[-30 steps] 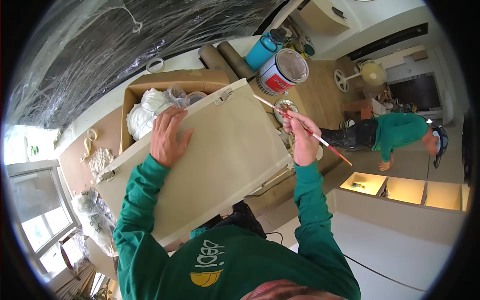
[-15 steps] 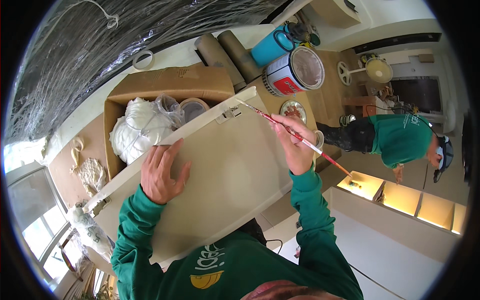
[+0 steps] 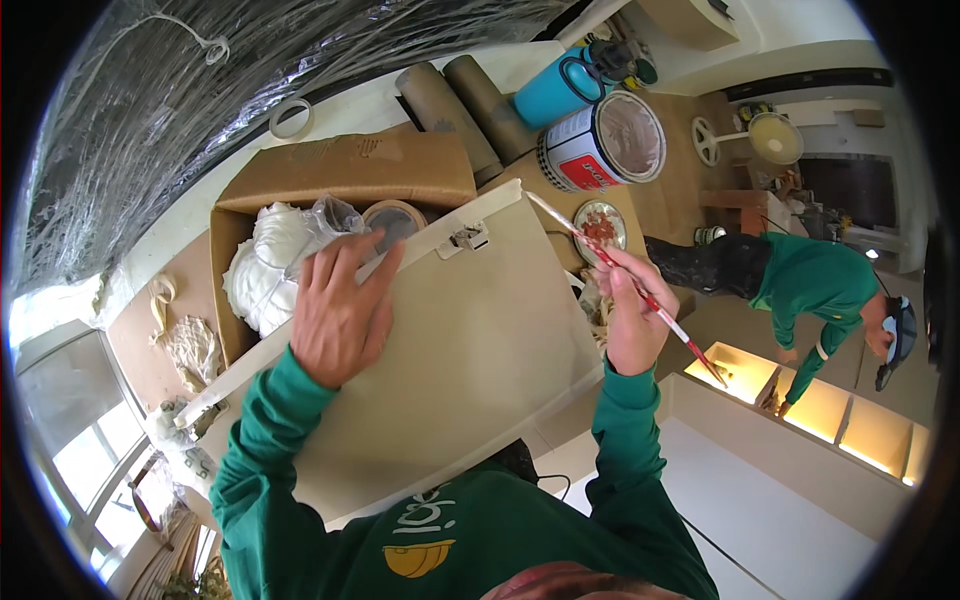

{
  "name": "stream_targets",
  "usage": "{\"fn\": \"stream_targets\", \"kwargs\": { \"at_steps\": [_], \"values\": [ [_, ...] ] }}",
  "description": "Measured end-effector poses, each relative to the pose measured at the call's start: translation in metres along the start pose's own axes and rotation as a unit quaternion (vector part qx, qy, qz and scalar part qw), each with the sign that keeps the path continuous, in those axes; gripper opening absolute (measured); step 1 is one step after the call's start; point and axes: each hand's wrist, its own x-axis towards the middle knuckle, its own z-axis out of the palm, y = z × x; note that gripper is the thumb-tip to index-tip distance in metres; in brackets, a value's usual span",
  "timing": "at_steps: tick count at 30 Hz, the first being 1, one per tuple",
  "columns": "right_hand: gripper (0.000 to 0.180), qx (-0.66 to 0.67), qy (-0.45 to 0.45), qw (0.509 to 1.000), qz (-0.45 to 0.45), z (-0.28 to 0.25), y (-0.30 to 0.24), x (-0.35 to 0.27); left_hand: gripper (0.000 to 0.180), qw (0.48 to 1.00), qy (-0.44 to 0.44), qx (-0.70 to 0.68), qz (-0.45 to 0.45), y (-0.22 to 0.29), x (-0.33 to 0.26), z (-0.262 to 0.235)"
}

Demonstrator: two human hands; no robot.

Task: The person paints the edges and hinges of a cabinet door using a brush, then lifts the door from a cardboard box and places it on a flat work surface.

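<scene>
A cream cabinet door (image 3: 470, 370) lies tilted in front of me, with a metal hinge (image 3: 467, 238) near its upper right corner. My left hand (image 3: 345, 310) rests over its far edge, fingers apart, holding nothing. Pinched in my right hand (image 3: 635, 310) is a thin artist's paintbrush (image 3: 655, 303) with a red and white handle. The pale bristle end points up and left, close beside the door's upper right corner; I cannot tell whether it touches.
Behind the door stands a cardboard box (image 3: 340, 165) holding a white bundle and a tape roll. Farther right are brown paper rolls (image 3: 450, 122), a blue bottle (image 3: 552, 92), a paint can (image 3: 600, 150) and a lid with reddish bits (image 3: 598, 225). A co-worker (image 3: 825, 290) bends over lit shelves (image 3: 806, 402).
My right hand and the paintbrush have moved right, from near the hinge to the door's corner. My left hand has slid up and right along the edge. The co-worker now reaches into the shelves.
</scene>
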Motion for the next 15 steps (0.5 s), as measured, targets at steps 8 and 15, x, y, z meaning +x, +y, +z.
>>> {"fn": "stream_targets", "kwargs": {
  "at_steps": [8, 15],
  "values": [
    [0.023, 0.012, 0.079, 0.997, -0.024, -0.041, 0.000, -0.027, 0.060, 0.992, -0.031, 0.075, 0.097, 0.001, 0.062, 0.018],
    [0.024, 0.045, 0.113, 0.992, -0.027, -0.070, 0.008, -0.045, 0.060, 0.979, -0.092, 0.087, 0.160, -0.015, 0.102, 0.028]
  ]
}}
